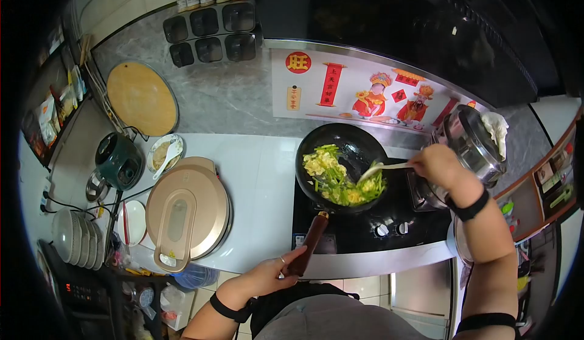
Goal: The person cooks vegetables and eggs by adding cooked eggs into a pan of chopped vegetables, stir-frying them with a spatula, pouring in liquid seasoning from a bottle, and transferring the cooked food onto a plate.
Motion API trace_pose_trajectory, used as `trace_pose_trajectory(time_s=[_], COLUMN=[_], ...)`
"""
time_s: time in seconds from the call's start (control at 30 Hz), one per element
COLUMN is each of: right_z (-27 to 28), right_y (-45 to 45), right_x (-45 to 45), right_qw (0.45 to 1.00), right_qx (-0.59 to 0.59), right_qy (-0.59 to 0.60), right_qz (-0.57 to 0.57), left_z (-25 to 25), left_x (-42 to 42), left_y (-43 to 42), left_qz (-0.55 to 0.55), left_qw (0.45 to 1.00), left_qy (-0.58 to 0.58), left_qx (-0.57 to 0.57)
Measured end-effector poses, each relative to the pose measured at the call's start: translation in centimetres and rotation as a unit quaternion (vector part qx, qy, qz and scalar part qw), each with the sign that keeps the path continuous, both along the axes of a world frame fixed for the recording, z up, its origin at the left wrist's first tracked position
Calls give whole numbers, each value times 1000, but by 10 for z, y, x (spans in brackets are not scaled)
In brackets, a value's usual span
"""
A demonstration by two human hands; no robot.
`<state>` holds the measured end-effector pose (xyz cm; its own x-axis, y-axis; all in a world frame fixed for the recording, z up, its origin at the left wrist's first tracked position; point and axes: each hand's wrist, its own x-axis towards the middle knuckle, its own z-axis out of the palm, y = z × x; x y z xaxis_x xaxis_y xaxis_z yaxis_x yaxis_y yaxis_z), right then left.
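A black wok [359, 145] sits on the black stove [401, 218], with yellow egg-like pieces and green vegetable pieces [331, 166] in it. My left hand [267, 277] is wrapped round the wok's brown handle [312, 242] near the counter's front edge. Over the right side of the wok, my right hand [437, 165] is closed on the pale handle of a spatula [394, 166]. The spatula's head lies among the food at the wok's right side.
A steel pot [465, 142] stands at the right with a cloth [496, 130] on it. To the left are a round golden appliance [182, 209], a bowl with a white spoon [165, 154], a green cooker [118, 160] and stacked bowls [70, 236].
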<state>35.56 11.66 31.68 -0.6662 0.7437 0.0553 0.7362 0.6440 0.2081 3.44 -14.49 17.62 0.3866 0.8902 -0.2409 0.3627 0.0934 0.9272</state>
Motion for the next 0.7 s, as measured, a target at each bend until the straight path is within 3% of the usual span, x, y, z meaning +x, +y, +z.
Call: trace_pose_trajectory(time_s=[0.1, 0.17, 0.27, 0.33, 0.43, 0.5, 0.63, 0.7], right_z=[35, 25, -31, -35, -34, -49, -77, -79], right_y=[-17, -17, 8, 13, 26, 50, 72, 68], right_x=[-1, -3, -8, -12, -18, -19, -36, -53], right_qw=[997, 994, 1000, 998, 990, 962, 964, 989], right_qx=[-63, -92, -17, -8, 3, 50, -5, -48], right_qy=[-19, -64, 25, 63, 97, -3, 18, 63], right_qz=[-41, -16, 4, -5, -99, -267, -265, -126], left_z=[-3, -3, -1, -1, 1, 1, -4, -3], left_x=[-1, 0, -1, -1, -2, -2, -1, -1], left_y=[0, 0, 1, 0, 1, 1, -1, -1], left_qz=[-5, -7, -11, -8, -5, -9, 2, 3], left_qw=[1000, 1000, 1000, 1000, 1000, 1000, 1000, 1000], left_qy=[-14, -11, 2, 0, -2, 1, -12, -12], left_qx=[-8, -15, -10, -4, -6, -14, -18, -11])
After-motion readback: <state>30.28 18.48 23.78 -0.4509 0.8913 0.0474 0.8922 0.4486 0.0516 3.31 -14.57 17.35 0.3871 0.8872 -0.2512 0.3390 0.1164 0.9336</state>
